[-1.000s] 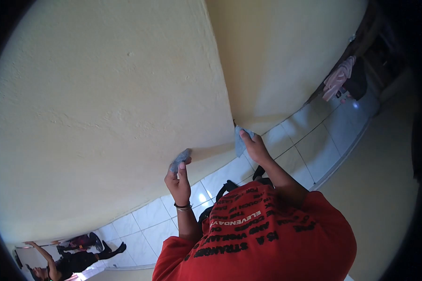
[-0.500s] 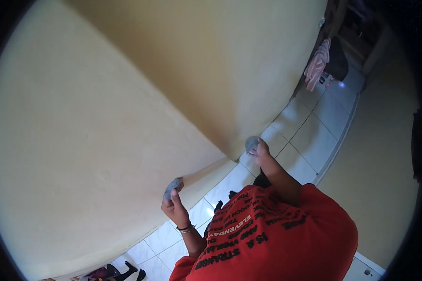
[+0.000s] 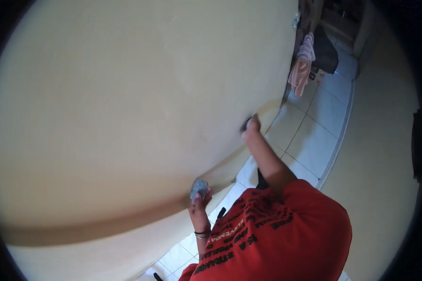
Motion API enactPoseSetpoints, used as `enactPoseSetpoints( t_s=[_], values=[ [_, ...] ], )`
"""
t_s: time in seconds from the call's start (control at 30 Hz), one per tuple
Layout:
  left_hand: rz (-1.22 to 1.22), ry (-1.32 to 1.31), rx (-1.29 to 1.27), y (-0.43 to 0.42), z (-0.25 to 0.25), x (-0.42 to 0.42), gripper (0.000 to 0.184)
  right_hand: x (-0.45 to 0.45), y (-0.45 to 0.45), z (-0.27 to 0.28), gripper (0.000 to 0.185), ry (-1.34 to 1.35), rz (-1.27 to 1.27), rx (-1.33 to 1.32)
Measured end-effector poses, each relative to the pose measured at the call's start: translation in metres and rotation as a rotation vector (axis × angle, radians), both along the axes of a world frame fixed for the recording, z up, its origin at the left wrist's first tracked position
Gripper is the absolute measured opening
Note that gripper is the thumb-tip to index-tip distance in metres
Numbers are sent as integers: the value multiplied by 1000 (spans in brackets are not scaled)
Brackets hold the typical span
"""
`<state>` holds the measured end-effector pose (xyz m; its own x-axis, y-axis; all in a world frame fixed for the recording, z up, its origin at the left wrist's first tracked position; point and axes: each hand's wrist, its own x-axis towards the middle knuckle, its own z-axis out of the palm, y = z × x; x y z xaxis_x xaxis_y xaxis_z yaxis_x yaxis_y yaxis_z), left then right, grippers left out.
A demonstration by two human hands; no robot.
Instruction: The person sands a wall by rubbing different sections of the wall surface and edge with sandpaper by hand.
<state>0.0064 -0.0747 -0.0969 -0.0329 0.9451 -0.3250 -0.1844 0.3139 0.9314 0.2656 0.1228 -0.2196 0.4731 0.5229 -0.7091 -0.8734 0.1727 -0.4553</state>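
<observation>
Soft, dim light, shadows on the wall point(image 3: 126, 117), black rounded corners (right hand point(image 3: 252, 125) slightly blurry)

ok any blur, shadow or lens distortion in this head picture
In the head view, the right hand looks blurred, the left hand sharper; a shaded band crosses the cream wall; black corners and bowed lines suggest a wide lens.

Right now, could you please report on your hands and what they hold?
Left hand: gripping grey piece. Right hand: near wall, dark piece in grip, blurred. Nothing seen blocking either.
</observation>
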Motion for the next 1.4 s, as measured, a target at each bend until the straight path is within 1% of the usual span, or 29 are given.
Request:
enactPoseSetpoints(
  t_s=[0.03,0.07,0.1,0.13,0.2,0.23,0.27,0.3,0.33,0.37,0.4,0.43,0.5,0.53,0.6,0.67,0.73,0.87,0.93,0.97,1.03,1.07,1.1,1.13,1.2,1.23,1.3,1.33,1.4],
  values=[
    [-7,16,-2,5,-10,7,37,28,12,19,54,-92,-56,8],
    [-3,-81,-130,7,-25,10,38,52,11,59,56,-185,-106,9],
    [7,-180,-260,5,-36,11,40,64,4,120,57,-248,-109,43],
    [8,-185,-351,3,-42,13,40,84,19,119,60,-408,-179,249],
    [74,-321,-509,-9,-57,8,39,85,21,180,64,-861,-278,443],
    [116,-398,-569,-13,-61,10,39,85,25,197,64,-860,-260,435],
    [134,-396,-584,-12,-64,15,39,87,31,208,65,-1140,-266,350],
    [199,-406,-528,-10,-65,16,39,87,35,208,66,-1416,-272,259],
    [261,-419,-466,-6,-68,17,39,98,42,200,66,-1412,-259,254],
    [229,-421,-430,1,-68,19,38,117,51,189,66,-1275,-253,319],
    [243,-484,-433,7,-69,21,37,131,56,176,66,-1134,-242,374],
    [249,-547,-431,16,-65,23,36,139,56,167,66,-1133,-226,367],
    [218,-557,-443,31,-74,18,35,154,58,165,64,-883,-79,331],
    [179,-564,-447,39,-78,18,35,148,56,172,64,-896,-89,341],
    [125,-569,-456,49,-78,16,34,117,50,187,61,-1226,-236,106],
    [53,-564,-485,64,-82,14,34,97,46,190,62,-1225,-279,127],
    [33,-627,-473,59,-87,12,34,75,31,181,63,-1219,-257,155],
    [3,-785,-480,60,-97,11,32,35,16,179,65,-1227,-183,266],
    [-3,-803,-496,58,-93,10,31,-10,-10,187,66,-1218,-84,329],
    [-15,-803,-503,58,-91,8,31,-34,-23,184,64,-1385,-60,281],
    [-79,-860,-482,60,-87,6,31,-76,-51,171,62,-1661,25,347],
    [-114,-836,-467,61,-85,7,31,-89,-61,162,62,-1735,68,377],
    [-126,-838,-465,61,-78,11,31,-93,-65,155,63,-1810,111,411],
    [-136,-835,-449,62,-71,15,33,-89,-59,146,63,-1817,101,413],
    [-156,-799,-404,61,-59,20,35,-84,-51,136,63,-1903,-8,397],
    [-153,-791,-398,60,-53,22,35,-78,-46,135,63,-1895,-12,403],
    [-143,-702,-309,62,-39,32,38,-54,-29,138,62,-1821,-121,352],
    [-141,-694,-305,61,-34,36,38,-42,-21,140,61,-1816,-154,337],
    [-110,-561,-199,61,-22,43,39,-14,-11,150,61,-1772,-156,326]
  ],
)
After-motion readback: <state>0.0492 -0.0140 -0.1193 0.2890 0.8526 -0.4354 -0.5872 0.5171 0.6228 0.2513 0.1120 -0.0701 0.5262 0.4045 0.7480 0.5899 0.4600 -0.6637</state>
